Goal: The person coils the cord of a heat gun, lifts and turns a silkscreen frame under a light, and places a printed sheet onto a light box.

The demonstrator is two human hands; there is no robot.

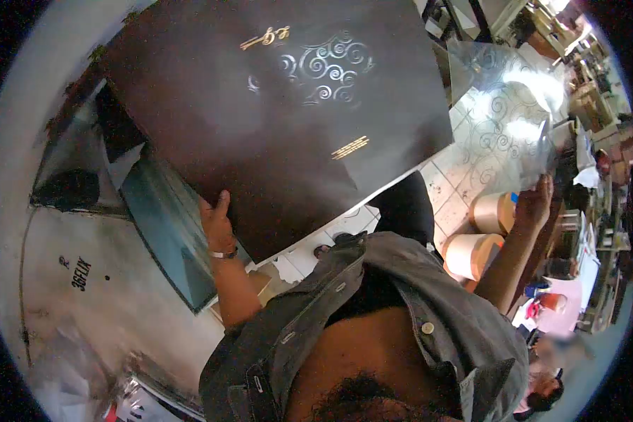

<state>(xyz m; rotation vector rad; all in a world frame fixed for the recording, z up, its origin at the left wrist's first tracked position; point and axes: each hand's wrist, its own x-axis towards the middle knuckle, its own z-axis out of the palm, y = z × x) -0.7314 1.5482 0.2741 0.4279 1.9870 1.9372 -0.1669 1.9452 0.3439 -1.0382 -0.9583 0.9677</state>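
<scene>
A large dark brown printed sheet [288, 169] with gold lettering and shiny silver swirls stretches in front of me, tilted. My left hand [218, 221] grips its near left edge, thumb on top and the other fingers mostly hidden. Off to the right, my right hand [539, 200] is closed on the lower edge of a clear plastic film [503, 133]. Swirl patterns show on this film, and bright glare covers part of it. Just left of my right forearm are two large rolls, an upper roll [491, 213] and a lower roll [465, 254].
A pale machine panel [84, 281] marked "36FLIX" stands at left, beside a bluish glass-like panel [169, 232]. White floor tiles [446, 186] show below. Cluttered shelves [605, 141] line the right side. Another person [541, 390] is at lower right, near a pink surface [566, 302].
</scene>
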